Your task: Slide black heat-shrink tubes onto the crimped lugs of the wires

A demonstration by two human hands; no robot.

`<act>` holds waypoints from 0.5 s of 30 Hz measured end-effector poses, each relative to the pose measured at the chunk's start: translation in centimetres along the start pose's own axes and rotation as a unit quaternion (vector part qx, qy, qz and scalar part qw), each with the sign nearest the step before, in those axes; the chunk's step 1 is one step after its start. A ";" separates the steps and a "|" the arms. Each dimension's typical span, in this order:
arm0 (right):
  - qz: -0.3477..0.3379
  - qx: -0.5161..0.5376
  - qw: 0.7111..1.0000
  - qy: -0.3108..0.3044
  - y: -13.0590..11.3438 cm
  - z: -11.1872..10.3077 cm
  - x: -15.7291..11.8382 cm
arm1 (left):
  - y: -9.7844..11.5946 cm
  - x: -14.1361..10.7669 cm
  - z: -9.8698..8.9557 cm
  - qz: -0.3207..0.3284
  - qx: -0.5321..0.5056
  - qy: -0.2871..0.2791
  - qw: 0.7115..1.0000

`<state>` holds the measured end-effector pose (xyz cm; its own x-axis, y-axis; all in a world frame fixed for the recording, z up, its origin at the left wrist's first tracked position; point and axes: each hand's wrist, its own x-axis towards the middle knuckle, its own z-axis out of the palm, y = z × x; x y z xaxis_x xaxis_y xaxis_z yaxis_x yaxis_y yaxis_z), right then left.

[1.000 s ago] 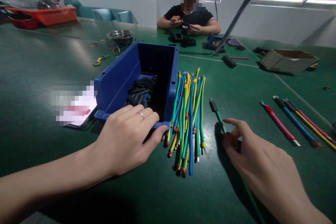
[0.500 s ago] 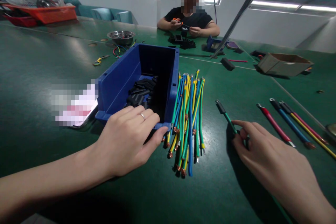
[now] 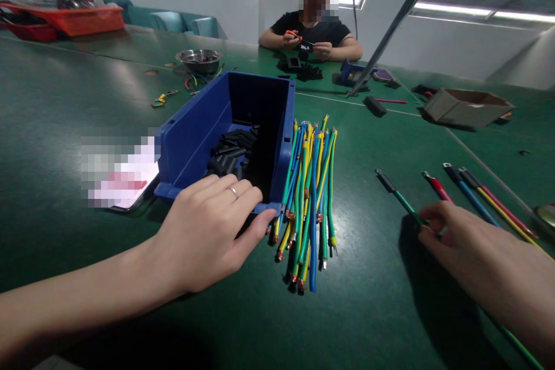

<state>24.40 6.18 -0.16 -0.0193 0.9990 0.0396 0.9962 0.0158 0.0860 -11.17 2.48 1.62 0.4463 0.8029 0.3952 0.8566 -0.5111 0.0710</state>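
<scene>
My right hand (image 3: 468, 251) pinches a green wire (image 3: 407, 206) between thumb and fingers. Its far end carries a black sleeve and a metal lug; the rest runs under my hand and shows again at the lower right. My left hand (image 3: 217, 231), with a ring on one finger, is curled over the front lip of a blue bin (image 3: 184, 136), thumb outside; its fingertips are hidden. Inside the bin lie several short black sleeves (image 3: 234, 147). Against its right side is a bundle of blue, green and yellow-green wires (image 3: 314, 202) with bare copper ends.
Red (image 3: 435, 185), blue (image 3: 472, 199) and other wires lie near my right hand. A phone (image 3: 134, 182) is left of the bin. Farther back are a metal bowl (image 3: 199, 62), orange basket (image 3: 89, 20), cardboard box (image 3: 466, 108), slanted metal pole (image 3: 390, 29) and a seated person (image 3: 310, 34).
My right hand has moved right with the green wire, away from the bundle and up to the red wire, covering part of it. My left hand stays on the bin.
</scene>
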 end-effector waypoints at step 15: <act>0.092 -0.023 0.995 -0.017 3.5 -0.8 2.1 | 0.0 -0.1 0.1 0.000 0.001 0.002 1.000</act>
<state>27.79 8.31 1.00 0.1667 0.9857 0.0244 0.9775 -0.1685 0.1267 -11.21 2.47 1.53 0.4462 0.8013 0.3985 0.8568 -0.5111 0.0685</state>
